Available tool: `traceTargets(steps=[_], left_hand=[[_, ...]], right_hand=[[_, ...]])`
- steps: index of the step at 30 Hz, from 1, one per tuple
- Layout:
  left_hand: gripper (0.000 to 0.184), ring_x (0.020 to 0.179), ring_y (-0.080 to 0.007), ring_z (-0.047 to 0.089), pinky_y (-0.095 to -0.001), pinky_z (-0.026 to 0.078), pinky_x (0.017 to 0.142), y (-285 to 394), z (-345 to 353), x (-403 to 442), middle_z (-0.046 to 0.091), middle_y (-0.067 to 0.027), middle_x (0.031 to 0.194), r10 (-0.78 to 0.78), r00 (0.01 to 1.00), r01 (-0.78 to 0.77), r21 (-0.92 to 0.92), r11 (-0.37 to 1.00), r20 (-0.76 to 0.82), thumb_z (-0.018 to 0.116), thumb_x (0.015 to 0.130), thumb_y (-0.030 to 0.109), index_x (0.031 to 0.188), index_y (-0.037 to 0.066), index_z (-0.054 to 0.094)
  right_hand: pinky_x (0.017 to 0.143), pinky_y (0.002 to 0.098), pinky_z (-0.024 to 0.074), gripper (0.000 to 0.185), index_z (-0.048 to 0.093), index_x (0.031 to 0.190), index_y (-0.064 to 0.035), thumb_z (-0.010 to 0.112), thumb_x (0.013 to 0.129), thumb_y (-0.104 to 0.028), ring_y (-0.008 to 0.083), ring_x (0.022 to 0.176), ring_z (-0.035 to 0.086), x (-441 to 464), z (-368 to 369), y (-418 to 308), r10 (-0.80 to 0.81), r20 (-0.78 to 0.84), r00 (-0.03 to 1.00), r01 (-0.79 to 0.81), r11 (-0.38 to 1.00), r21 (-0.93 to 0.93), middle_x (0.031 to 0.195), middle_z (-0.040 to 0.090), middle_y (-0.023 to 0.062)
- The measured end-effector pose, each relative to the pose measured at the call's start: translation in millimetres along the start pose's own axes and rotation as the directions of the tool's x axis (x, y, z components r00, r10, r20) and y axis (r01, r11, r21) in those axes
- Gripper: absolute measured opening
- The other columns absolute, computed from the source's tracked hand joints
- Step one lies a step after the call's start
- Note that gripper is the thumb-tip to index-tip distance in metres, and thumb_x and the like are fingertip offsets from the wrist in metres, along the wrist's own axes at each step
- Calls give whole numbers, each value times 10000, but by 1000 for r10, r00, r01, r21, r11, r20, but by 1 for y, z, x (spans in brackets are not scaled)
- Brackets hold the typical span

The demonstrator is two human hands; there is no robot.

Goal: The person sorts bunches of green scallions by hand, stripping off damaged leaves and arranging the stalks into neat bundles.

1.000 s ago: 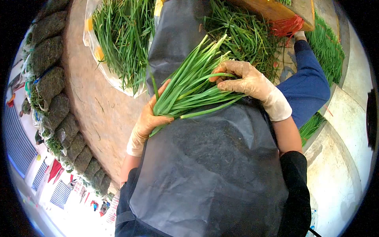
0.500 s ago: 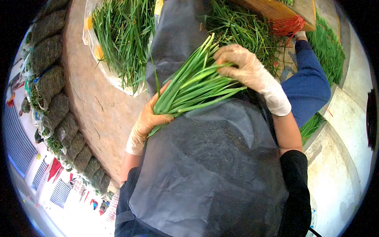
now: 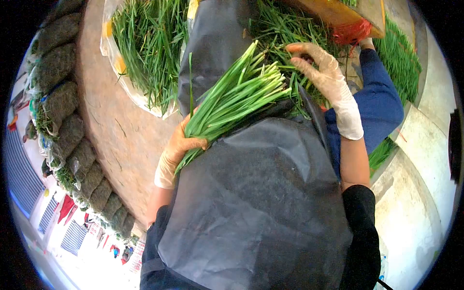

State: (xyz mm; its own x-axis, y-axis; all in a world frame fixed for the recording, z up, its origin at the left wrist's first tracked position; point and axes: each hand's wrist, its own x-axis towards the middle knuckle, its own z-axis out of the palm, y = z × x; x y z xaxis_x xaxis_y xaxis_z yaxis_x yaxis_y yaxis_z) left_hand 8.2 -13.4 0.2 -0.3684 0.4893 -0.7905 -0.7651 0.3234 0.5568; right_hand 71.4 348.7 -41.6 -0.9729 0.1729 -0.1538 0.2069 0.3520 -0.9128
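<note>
My left hand [image 3: 181, 145], in a stained pale glove, is wrapped round a bunch of garlic chives [image 3: 237, 99] above my lap. Their pale cut ends fan out toward the upper right, and the leaf tips hang below my fist. One single leaf sticks straight up beside the bunch. My right hand [image 3: 321, 72], gloved in white with dirty fingertips, is raised to the right of the cut ends and apart from them. Its thumb and forefinger are curved with a gap between them, and nothing shows in it. A dark apron [image 3: 256, 208] covers my lap.
Loose greens [image 3: 295, 31] lie heaped beyond my knees, and more fill a clear plastic bag [image 3: 108, 53] at upper left. A wooden board [image 3: 333, 12] with red ties [image 3: 352, 32] is at upper right. Dark filled sacks [image 3: 63, 104] line the left side.
My right hand has moved away from the chives to the right, its fingers parting. The bunch now shows more of its cut ends; my left hand keeps its grip, slightly lower.
</note>
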Motion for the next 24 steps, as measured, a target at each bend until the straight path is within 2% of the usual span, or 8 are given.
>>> traceTargets(steps=[3,6,10,12,18,20,22,24], left_hand=[[877,723,-131,573,-257,490,642,2,1,2,613,-61,1007,9,1000,-9,-6,1000,4,753,655,-8,1423,21,329],[843,702,-128,572,-252,486,633,3,0,1,621,-59,965,15,1000,-15,11,1000,12,758,657,2,1399,9,359],[752,647,-128,574,-251,477,599,-4,-6,0,625,-52,866,17,1000,-16,-39,999,24,791,647,53,1312,-1,444],[732,630,-128,572,-248,473,587,-10,-11,2,623,-53,852,31,999,-28,-61,998,35,803,642,88,1282,-4,460],[696,597,-112,558,-216,447,551,-19,-17,6,617,-57,828,44,998,-37,-139,990,45,802,639,151,1233,-20,482],[689,587,-103,549,-205,435,539,-23,-17,3,616,-58,825,19,999,-14,-158,987,31,795,641,152,1230,-23,482],[668,541,-83,514,-190,409,505,-34,-20,3,609,-54,808,74,997,-64,-422,904,7,788,643,166,1212,-27,497],[541,499,-63,473,-182,381,462,-45,-24,3,590,-13,731,180,975,-92,-506,858,127,751,711,225,1136,-31,534]], right_hand=[[879,360,454,325,660,1057,-95,715,774,-243,240,997,590,-2,15,-32,-430,156,889,451,881,-143,1040,642,81],[848,365,464,273,692,973,-107,725,726,-219,243,967,602,-4,40,-25,-567,238,789,605,784,-138,981,654,56],[802,294,500,177,715,916,-44,670,854,-204,171,854,651,-10,31,-19,3,34,999,-20,855,518,890,707,60],[774,252,498,255,716,945,-26,651,878,-263,139,779,644,-5,21,-9,69,-60,996,-23,823,568,892,712,67],[663,252,437,332,706,1007,-31,627,894,-333,116,644,571,4,10,48,225,-77,971,-169,881,441,680,623,30],[670,253,432,319,717,985,-47,612,904,-337,112,636,567,8,-6,54,220,-325,920,-56,893,446,636,605,13],[729,278,475,428,662,1110,-50,649,862,-398,153,770,611,9,-21,59,283,-194,939,-235,943,236,858,671,79],[921,356,447,697,501,1313,-73,679,796,-505,246,1055,585,11,-4,61,-14,-273,962,-85,933,-349,1121,617,161]])
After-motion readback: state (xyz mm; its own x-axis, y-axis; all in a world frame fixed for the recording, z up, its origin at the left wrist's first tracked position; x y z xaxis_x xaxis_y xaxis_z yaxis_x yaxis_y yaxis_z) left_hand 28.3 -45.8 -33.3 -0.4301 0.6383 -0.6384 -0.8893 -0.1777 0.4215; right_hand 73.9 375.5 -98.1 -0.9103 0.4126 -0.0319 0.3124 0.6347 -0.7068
